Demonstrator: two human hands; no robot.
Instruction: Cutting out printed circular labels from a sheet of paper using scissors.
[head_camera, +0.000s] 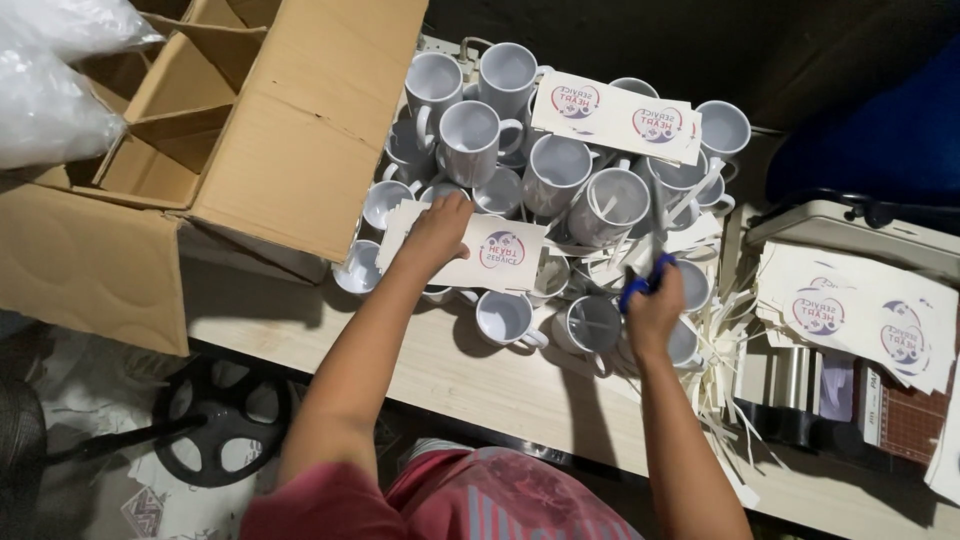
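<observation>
My left hand (437, 230) presses down on a white printed paper sheet (490, 252) that lies across the tops of several white mugs (470, 135). A round red and blue emblem shows on the sheet. My right hand (655, 310) grips blue-handled scissors (645, 275), their blades pointing up among the mugs near a mug with paper strips in it (612, 205). Another printed sheet (615, 117) rests on mugs at the back. The mugs stand crowded on a light wooden table (480, 375).
An open cardboard box (240, 110) sits left of the mugs, with clear plastic bags (50, 70) beyond it. Cut paper strips (725, 400) litter the table at right. A stack of printed sheets (860, 315) lies on a machine at far right. A black wheel (222, 420) lies on the floor.
</observation>
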